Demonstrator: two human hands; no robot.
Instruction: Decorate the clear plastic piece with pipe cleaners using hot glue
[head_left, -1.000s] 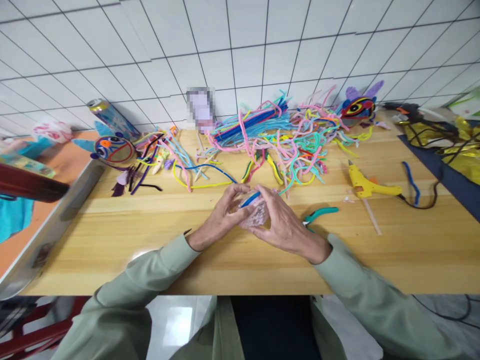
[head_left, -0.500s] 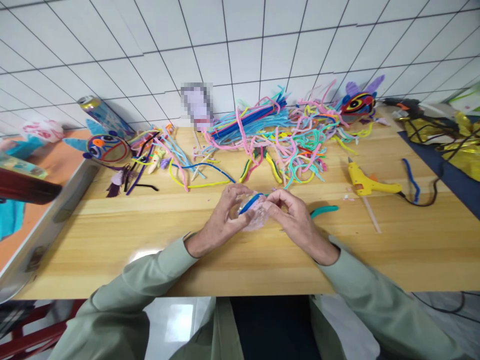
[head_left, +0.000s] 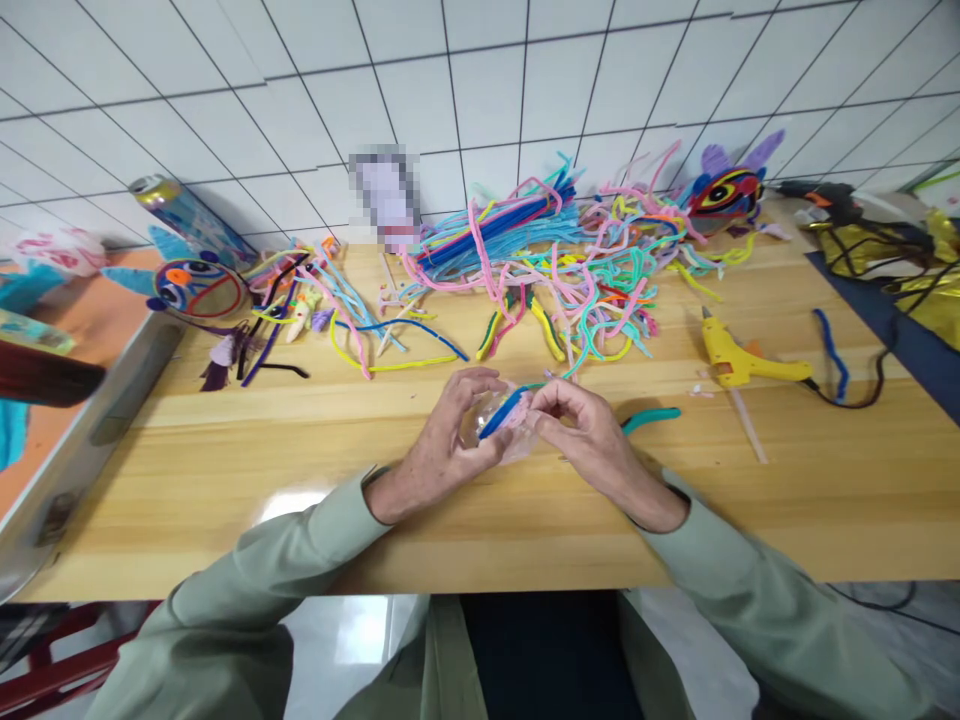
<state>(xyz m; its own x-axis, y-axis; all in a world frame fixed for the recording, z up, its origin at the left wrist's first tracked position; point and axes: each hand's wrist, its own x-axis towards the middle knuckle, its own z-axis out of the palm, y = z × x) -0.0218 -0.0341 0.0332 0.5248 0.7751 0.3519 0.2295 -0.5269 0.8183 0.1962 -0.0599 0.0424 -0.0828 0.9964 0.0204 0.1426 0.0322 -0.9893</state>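
Between my hands is a small clear plastic piece (head_left: 517, 447) with a blue pipe cleaner (head_left: 501, 414) across it and some pink fuzz beside the blue. My left hand (head_left: 457, 430) curls round its left side, thumb below and fingers above. At its right edge my right hand (head_left: 581, 430) pinches with thumb and forefinger; what lies in the pinch is mostly hidden. Partly behind my right hand, a teal-handled tool (head_left: 651, 418) lies on the table. Beyond my hands rest yellow-and-green handled pliers (head_left: 546, 328), with a pink pipe cleaner across them.
A heap of coloured pipe cleaners (head_left: 502, 240) lines the tiled wall. On the right lies a yellow glue gun (head_left: 750, 362) with its cord. Decorated masks (head_left: 202, 285) and a can (head_left: 191, 220) are at the left, beside a metal-edged tray (head_left: 97, 455).
My view has shifted slightly. The blue pipe cleaner and clear piece are tilted a little more steeply between my hands; both hands keep nearly the same grip.
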